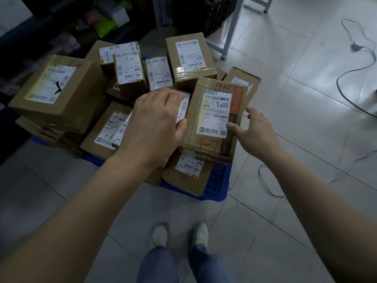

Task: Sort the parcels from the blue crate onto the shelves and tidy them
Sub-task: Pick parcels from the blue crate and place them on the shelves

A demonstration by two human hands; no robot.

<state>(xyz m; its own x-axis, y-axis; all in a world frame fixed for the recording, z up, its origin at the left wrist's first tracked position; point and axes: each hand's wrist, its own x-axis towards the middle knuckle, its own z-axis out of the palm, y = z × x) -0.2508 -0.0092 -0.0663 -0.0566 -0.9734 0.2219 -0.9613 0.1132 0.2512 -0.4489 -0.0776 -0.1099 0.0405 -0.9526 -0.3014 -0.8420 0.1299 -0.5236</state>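
Observation:
A blue crate (217,184) on the floor is piled with taped cardboard parcels with white labels. On top at the right lies a tilted parcel with an orange strip (214,119). My right hand (255,131) is at its right edge: the thumb rests on its label and the fingers spread beside the edge. My left hand (151,123) lies over a smaller labelled parcel (183,108) just to its left. The fingers curl over that parcel's far edge and the thumb sits at its near side. Most of that parcel is hidden under the hand.
A large parcel (57,92) tops a stack at the left. Dark shelves with coloured bags (102,27) stand behind the crate. A white metal frame leg (226,43) stands at the back right. Cables (346,78) trail over the tiled floor. My feet (179,233) are in front of the crate.

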